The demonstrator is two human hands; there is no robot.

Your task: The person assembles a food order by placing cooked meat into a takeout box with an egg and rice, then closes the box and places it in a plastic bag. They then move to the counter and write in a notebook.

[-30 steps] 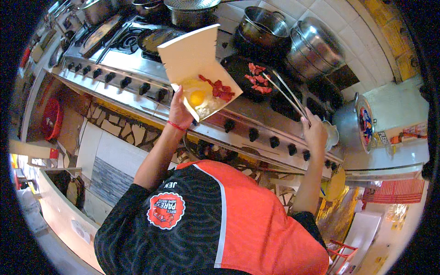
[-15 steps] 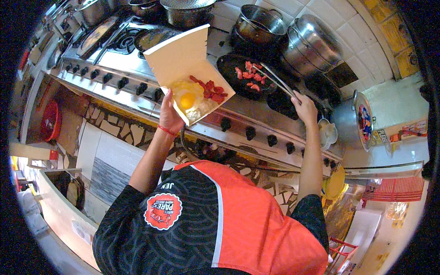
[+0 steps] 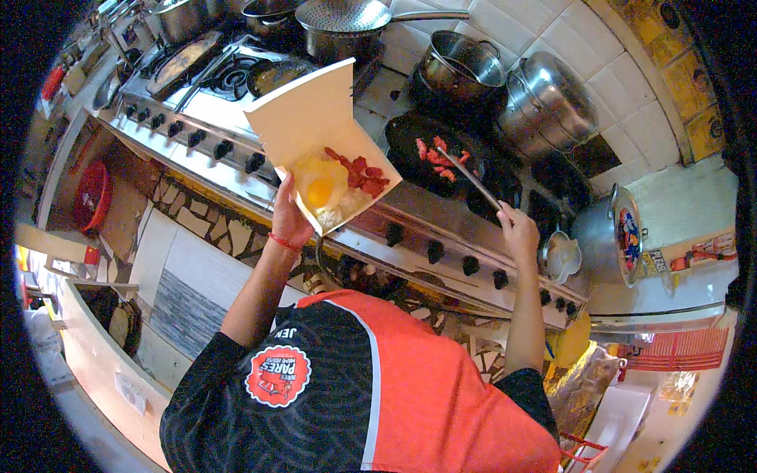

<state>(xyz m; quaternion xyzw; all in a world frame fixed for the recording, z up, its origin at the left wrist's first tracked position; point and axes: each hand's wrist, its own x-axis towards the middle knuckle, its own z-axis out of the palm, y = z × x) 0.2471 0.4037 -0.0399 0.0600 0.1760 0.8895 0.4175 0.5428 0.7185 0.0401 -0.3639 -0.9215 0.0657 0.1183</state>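
Note:
My left hand [image 3: 292, 214] holds an open-lidded cardboard takeout box [image 3: 311, 109] from below, above the stove's front edge. Inside it lie a fried egg [image 3: 320, 190] with a whole yolk, several red meat pieces [image 3: 363, 176] and a little white food, probably rice, at the near corner. Closed round the handle end of metal tongs [image 3: 479, 184], my right hand [image 3: 518, 231] reaches over the stove. The tongs' tips are among red meat pieces [image 3: 439, 158] in a dark frying pan [image 3: 402, 134]. Whether they grip a piece I cannot tell.
Behind the pan stand a dark pot [image 3: 461, 63] and a large steel pot [image 3: 552, 98]. A perforated strainer [image 3: 343, 14] rests on a pot at the back. Knobs [image 3: 435, 252] line the stove [image 3: 378, 229] front. A handled white bowl [image 3: 563, 256] sits at the right.
The tongs' tips have come together and sit lower among the meat in the pan. My left hand still holds the box. The whole view has shifted slightly.

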